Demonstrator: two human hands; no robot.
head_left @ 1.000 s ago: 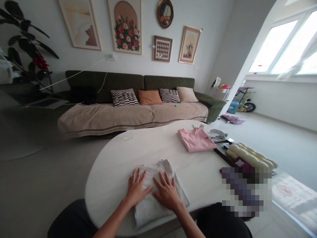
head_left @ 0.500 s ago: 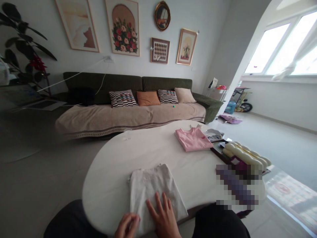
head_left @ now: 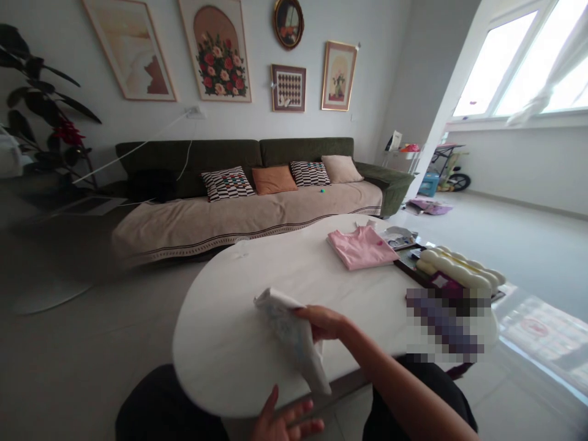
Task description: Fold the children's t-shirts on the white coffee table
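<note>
A folded light grey shirt (head_left: 287, 334) is lifted off the tabletop and tilted, its far end near the middle of the table. My right hand (head_left: 324, 323) grips it by its right side, the fingers partly hidden behind the cloth. Below the shirt, at the table's front edge, my left hand (head_left: 287, 422) is open with fingers spread, palm up and holding nothing. A folded pink T-shirt (head_left: 362, 248) lies farther back on the right of the table.
The white table (head_left: 215, 343) has a rounded edge above my knees. On its right stand a dark tray (head_left: 408, 272) and a cream puffy tissue holder (head_left: 459, 269); a blurred-out purple item lies in front. Behind is a green sofa (head_left: 193, 162) with cushions.
The grey shirt lay flat under both hands; now my right hand has picked it up and tilted it. My left hand has let go and opened below it.
</note>
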